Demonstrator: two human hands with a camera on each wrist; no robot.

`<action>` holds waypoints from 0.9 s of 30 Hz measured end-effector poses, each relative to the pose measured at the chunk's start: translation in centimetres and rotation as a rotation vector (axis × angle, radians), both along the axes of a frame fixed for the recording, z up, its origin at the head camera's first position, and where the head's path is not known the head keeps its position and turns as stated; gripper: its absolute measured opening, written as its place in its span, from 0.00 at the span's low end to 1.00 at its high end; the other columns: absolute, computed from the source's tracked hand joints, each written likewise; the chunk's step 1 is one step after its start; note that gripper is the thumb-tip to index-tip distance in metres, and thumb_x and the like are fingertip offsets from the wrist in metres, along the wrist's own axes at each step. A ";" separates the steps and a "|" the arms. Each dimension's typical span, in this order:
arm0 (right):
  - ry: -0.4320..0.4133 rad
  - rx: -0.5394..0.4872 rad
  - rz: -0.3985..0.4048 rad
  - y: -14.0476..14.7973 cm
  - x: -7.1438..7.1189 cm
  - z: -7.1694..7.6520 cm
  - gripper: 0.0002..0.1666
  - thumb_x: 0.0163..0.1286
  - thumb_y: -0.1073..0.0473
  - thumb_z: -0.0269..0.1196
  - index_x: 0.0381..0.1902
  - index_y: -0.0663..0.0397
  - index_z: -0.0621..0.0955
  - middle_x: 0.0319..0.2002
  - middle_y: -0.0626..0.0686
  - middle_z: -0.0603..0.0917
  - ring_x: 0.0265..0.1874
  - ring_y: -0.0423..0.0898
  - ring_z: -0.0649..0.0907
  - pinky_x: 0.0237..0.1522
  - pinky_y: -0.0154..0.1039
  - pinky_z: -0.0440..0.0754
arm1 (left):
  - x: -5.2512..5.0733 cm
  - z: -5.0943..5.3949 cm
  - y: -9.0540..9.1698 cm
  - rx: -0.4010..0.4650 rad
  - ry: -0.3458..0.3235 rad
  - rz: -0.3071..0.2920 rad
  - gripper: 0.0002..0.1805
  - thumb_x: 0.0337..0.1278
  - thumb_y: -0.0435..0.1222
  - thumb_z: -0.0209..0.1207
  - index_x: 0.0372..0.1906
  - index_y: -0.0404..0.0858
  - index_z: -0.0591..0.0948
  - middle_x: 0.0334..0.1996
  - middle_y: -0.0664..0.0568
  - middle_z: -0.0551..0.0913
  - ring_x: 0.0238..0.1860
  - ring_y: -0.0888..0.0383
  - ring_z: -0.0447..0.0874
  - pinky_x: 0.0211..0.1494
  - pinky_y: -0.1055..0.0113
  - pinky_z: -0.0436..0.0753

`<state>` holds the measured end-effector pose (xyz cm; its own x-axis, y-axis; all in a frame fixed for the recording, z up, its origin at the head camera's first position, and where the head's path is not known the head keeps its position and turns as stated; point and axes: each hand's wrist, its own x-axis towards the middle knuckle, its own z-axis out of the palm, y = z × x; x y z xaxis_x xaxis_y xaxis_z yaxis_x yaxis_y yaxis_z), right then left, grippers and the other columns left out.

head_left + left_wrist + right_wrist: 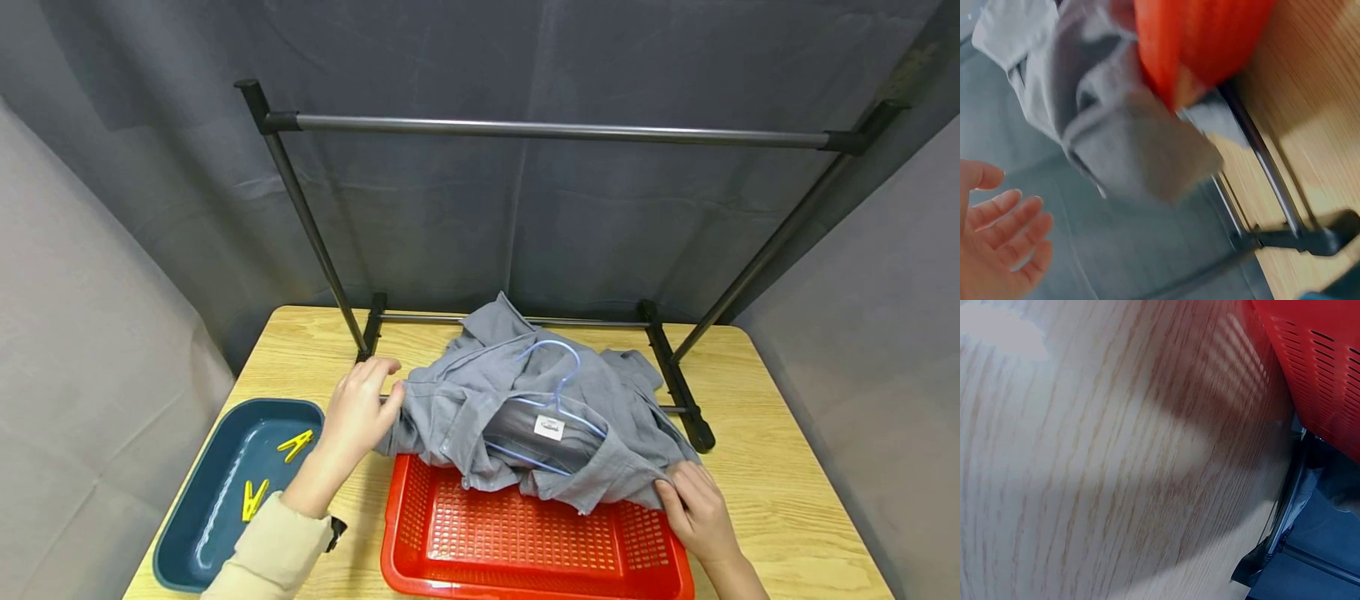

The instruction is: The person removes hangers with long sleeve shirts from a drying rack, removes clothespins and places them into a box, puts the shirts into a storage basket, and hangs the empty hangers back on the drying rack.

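A grey button-up shirt (480, 417) with a white neck label (549, 427) lies draped over the back of a red basket (408, 508). Inside its collar sits a light blue hanger (557, 400), hook up and out of the neck opening. At the shirt's left side is my left hand (358, 417); in the left wrist view this hand (1007, 244) has loosely bent fingers, apart from the cloth, holding nothing. My right hand (699, 512) pinches the shirt's right edge between thumb and fingers. Only the basket and table show clearly in the right wrist view.
A dark metal clothes rack (555, 129) stands at the back, its feet (675, 383) on the wooden table (780, 500). To the left, a blue tray (187, 500) holds two yellow clothespins (253, 500). Grey curtains surround the table.
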<state>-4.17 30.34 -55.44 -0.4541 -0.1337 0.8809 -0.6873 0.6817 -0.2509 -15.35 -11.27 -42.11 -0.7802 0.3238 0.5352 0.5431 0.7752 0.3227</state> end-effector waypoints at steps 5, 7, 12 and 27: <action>0.003 -0.007 0.004 0.0 0.0 0.0 0.24 0.70 0.52 0.50 0.17 0.60 0.71 0.20 0.49 0.69 0.23 0.44 0.68 0.29 0.37 0.63 | 0.6 0.0 2.1 -0.047 0.030 -0.103 0.10 0.53 0.36 0.56 0.41 0.37 0.79 0.39 0.48 0.80 0.44 0.50 0.77 0.47 0.53 0.73; 0.006 -0.007 0.005 0.0 0.0 0.0 0.24 0.70 0.52 0.50 0.17 0.60 0.71 0.20 0.49 0.70 0.23 0.44 0.68 0.29 0.37 0.63 | 0.9 -0.1 2.7 -0.050 0.040 -0.135 0.10 0.53 0.36 0.55 0.41 0.38 0.78 0.40 0.49 0.80 0.44 0.50 0.77 0.48 0.53 0.73; 0.014 -0.009 0.006 -0.1 -0.1 0.1 0.24 0.70 0.52 0.50 0.16 0.60 0.70 0.20 0.49 0.69 0.23 0.44 0.68 0.29 0.37 0.62 | 1.2 -0.6 3.7 -0.063 0.038 -0.176 0.11 0.54 0.37 0.53 0.42 0.38 0.78 0.42 0.49 0.79 0.47 0.51 0.75 0.50 0.54 0.72; 0.021 -0.008 0.000 -0.1 0.0 0.2 0.24 0.70 0.52 0.50 0.16 0.61 0.71 0.20 0.50 0.69 0.22 0.45 0.68 0.29 0.38 0.62 | 2.1 -1.4 5.8 -0.098 0.014 -0.257 0.19 0.58 0.44 0.52 0.50 0.39 0.76 0.50 0.48 0.76 0.52 0.51 0.72 0.56 0.54 0.68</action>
